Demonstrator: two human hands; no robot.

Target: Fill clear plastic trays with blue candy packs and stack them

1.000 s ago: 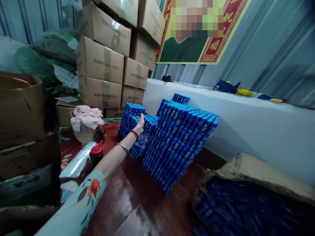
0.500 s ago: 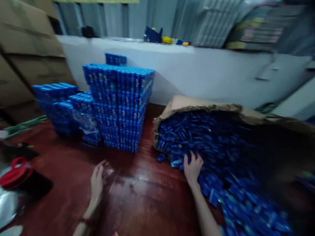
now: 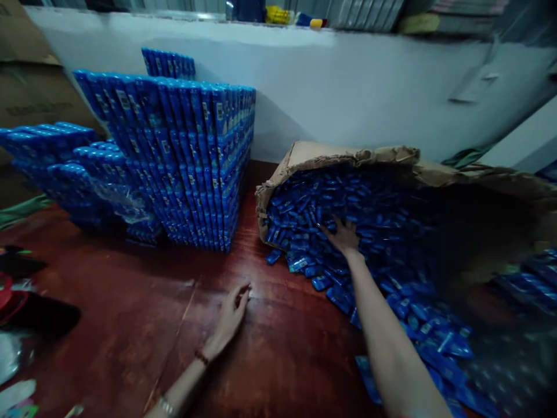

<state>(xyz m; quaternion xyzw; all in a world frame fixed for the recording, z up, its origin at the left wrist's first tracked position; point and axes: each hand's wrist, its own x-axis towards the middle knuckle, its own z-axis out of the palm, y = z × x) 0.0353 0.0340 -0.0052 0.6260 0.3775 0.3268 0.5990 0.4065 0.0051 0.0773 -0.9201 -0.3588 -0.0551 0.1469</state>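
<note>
Many small blue packets [image 3: 304,255] spill from the mouth of a torn brown sack [image 3: 313,152] lying on its side on a reddish-brown table [image 3: 270,348]. My right hand [image 3: 343,236] reaches over the packets at the opening, fingers spread and touching the heap. Over the table, left of the sack, is my left hand [image 3: 232,307], its fingers curled but apart and nothing between them. A tall block of blue packets [image 3: 191,157] in upright rows stands beyond it, at the back left.
Smaller stacks of blue packets [image 3: 47,157] stand at the left, by cardboard boxes [image 3: 39,98]. A black container with a red lid [image 3: 39,310] is at the left edge. A white wall [image 3: 348,93] runs behind.
The view has shifted down and closer. My right hand has moved farther over the packets and spread its fingers. My left hand has moved right, toward the middle of the table.
</note>
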